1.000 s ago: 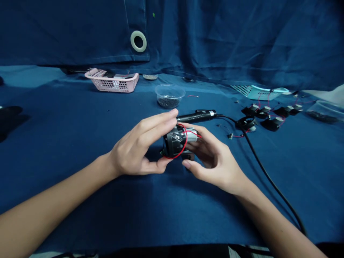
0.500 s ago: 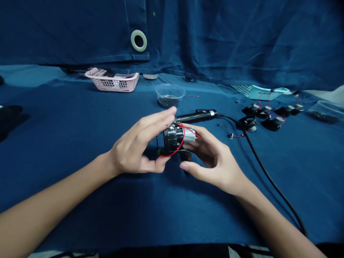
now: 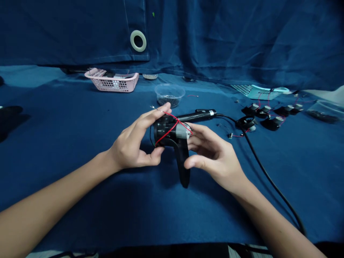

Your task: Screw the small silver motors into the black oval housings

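Observation:
Both hands hold a small black motor assembly (image 3: pixel 166 130) with a silver motor can, red wires and a black handle-like arm (image 3: pixel 182 163) hanging down from it. My left hand (image 3: pixel 134 143) grips the round black housing from the left, thumb under it and fingers over the top, a red wire running to the fingertips. My right hand (image 3: pixel 212 154) holds the silver motor end with curled fingers. The assembly is lifted a little above the blue cloth.
A black pen-shaped tool (image 3: pixel 197 115) with a black cable (image 3: pixel 268 175) lies just behind the hands. A clear cup of dark bits (image 3: pixel 170 95), a pink basket (image 3: pixel 111 80), and several black motor parts with red wires (image 3: pixel 268 116) lie farther back and right.
The assembly has been raised and shifted left, and turned so its black arm now hangs down in plain sight. The red wire is now stretched up to my left fingertips.

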`<state>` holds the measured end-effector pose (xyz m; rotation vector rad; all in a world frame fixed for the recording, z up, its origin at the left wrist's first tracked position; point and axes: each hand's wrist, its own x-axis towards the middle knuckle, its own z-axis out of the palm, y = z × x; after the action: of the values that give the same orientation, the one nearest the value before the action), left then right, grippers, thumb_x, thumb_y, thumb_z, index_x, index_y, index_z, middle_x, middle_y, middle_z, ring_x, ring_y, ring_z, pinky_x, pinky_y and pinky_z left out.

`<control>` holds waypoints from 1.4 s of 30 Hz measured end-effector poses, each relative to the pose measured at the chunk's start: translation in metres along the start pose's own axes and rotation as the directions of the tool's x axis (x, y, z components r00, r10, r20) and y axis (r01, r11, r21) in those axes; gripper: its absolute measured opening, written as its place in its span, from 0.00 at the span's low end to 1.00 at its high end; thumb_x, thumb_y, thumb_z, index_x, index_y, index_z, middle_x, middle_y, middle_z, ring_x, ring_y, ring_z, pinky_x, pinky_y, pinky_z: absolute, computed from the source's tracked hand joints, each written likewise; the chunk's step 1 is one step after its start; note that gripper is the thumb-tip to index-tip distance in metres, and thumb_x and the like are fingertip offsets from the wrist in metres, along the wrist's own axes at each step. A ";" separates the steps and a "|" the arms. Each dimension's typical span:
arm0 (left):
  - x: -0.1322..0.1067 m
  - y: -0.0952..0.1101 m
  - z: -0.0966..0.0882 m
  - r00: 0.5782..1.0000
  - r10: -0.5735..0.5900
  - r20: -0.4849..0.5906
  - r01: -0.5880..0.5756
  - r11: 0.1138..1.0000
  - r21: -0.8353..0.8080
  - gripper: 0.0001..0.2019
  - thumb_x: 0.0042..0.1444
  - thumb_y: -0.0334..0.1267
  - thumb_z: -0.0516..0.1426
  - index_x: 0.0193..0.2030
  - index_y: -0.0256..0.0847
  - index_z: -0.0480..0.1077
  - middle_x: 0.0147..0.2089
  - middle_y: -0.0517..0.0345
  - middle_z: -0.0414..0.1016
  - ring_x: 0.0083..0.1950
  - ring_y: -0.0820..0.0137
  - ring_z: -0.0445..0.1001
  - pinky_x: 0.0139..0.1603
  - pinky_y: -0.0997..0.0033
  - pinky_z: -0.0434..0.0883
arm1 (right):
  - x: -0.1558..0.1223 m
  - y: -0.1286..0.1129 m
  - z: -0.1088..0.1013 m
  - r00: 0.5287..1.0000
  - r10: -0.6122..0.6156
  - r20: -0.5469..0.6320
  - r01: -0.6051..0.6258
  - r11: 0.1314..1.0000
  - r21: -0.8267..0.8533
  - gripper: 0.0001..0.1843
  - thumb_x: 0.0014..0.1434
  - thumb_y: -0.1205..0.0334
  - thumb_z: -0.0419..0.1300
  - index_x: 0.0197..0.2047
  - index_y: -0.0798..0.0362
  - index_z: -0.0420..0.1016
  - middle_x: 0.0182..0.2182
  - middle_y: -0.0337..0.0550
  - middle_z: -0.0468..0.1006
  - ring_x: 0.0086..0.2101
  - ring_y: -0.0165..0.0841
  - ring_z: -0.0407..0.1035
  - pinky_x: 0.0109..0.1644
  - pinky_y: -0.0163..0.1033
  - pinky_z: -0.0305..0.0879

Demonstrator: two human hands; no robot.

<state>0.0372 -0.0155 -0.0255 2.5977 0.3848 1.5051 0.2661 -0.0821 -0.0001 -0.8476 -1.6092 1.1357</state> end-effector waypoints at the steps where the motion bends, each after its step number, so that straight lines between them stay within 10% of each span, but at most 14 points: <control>1: -0.001 -0.001 0.001 1.000 -0.010 -0.005 0.010 1.000 0.018 0.43 0.53 0.37 0.63 0.73 0.52 0.49 0.72 0.53 0.59 0.67 0.52 0.67 0.68 0.41 0.70 | 0.000 0.000 -0.001 1.000 0.015 -0.017 -0.015 1.000 0.007 0.29 0.53 0.63 0.72 0.57 0.43 0.72 0.44 0.36 0.82 0.41 0.30 0.77 0.48 0.35 0.76; 11: 0.002 0.002 -0.002 0.993 -0.072 0.090 0.059 0.988 0.140 0.38 0.56 0.34 0.63 0.71 0.35 0.54 0.67 0.40 0.67 0.66 0.59 0.69 0.67 0.61 0.69 | 0.004 0.001 -0.001 0.993 0.097 -0.065 -0.085 0.982 0.167 0.24 0.55 0.63 0.70 0.56 0.46 0.74 0.40 0.40 0.79 0.38 0.28 0.74 0.43 0.33 0.73; 26: 0.003 0.004 -0.003 0.948 -0.243 0.206 0.220 0.967 0.126 0.22 0.58 0.42 0.58 0.58 0.38 0.61 0.56 0.50 0.74 0.54 0.66 0.75 0.55 0.71 0.72 | 0.006 -0.011 0.001 0.926 0.376 -0.044 -0.328 0.856 0.400 0.18 0.54 0.59 0.70 0.49 0.46 0.80 0.34 0.38 0.79 0.29 0.25 0.73 0.28 0.26 0.69; 42: -0.002 0.005 0.002 0.888 -0.327 0.324 0.332 0.942 0.042 0.11 0.56 0.39 0.60 0.41 0.40 0.61 0.37 0.62 0.69 0.34 0.73 0.68 0.35 0.74 0.64 | 0.008 -0.010 0.004 0.938 0.345 0.045 -0.323 0.816 0.479 0.13 0.60 0.58 0.66 0.47 0.51 0.81 0.32 0.39 0.81 0.30 0.25 0.76 0.35 0.29 0.77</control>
<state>0.0387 -0.0208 -0.0265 2.5399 0.7272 0.9436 0.2597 -0.0793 0.0117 -0.8269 -1.0804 1.6691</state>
